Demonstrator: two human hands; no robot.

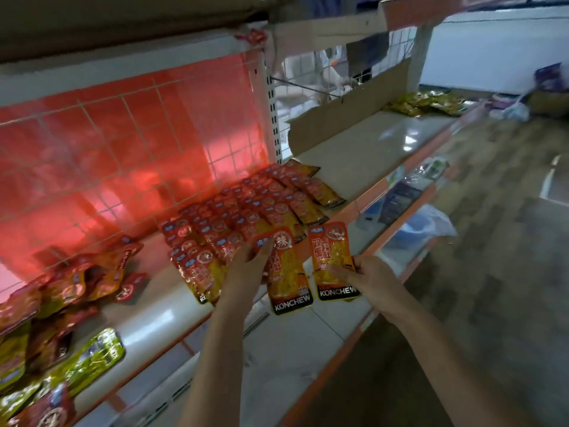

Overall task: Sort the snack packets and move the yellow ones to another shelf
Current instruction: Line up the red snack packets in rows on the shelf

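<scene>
Two yellow KONCHEW snack packets held face-up above the shelf edge (335, 208): left hand (246, 266) grips one packet (289, 282), right hand (357, 278) pinches the other packet (332, 260) by its lower end. Separated, probably for comparison. Behind them, rows of matching packets (246, 217) overlap neatly; a loose mixed pile (61, 291) lies left.

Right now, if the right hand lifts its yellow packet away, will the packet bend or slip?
The yellow packet looks thin and flat, so it is probably light and a little floppy. Its glossy film may be slippery, but the right hand pinches its lower part, which should hold it.
</scene>
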